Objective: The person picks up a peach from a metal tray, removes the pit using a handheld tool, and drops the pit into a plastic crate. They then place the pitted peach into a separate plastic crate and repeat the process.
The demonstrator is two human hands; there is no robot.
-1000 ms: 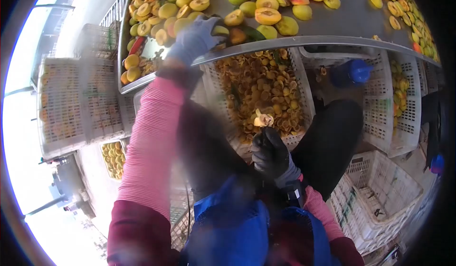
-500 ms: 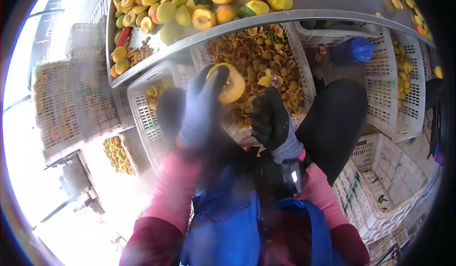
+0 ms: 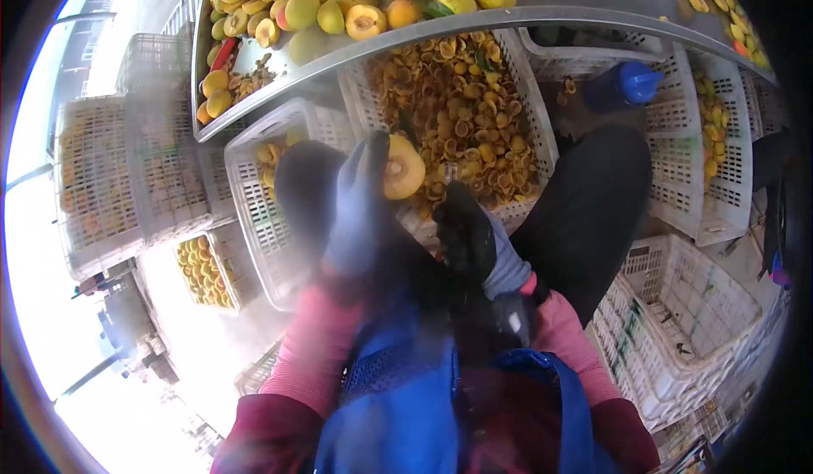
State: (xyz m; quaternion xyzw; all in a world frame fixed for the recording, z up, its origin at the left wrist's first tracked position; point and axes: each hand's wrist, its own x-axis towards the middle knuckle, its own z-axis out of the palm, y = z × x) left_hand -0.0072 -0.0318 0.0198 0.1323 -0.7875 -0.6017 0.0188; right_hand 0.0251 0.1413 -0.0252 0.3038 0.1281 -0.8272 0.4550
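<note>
My gloved left hand is closed around a yellow peach half, its cut face turned toward the right. My right hand, in a dark-palmed glove, is closed on a small metal-tipped tool; the handle is hidden in the fist, and the tip is apart from the peach half. Both hands are above my lap, at the near edge of a white crate filled with brownish-yellow fruit scraps.
A metal-edged table across the front bears whole and halved peaches. Below it stand a blue jug and a white crate by my left knee. Stacked crates stand at right, others at left.
The tool in my right hand has drawn back, down and left, and the yellow piece at its tip is gone. My left hand with the peach half has shifted slightly.
</note>
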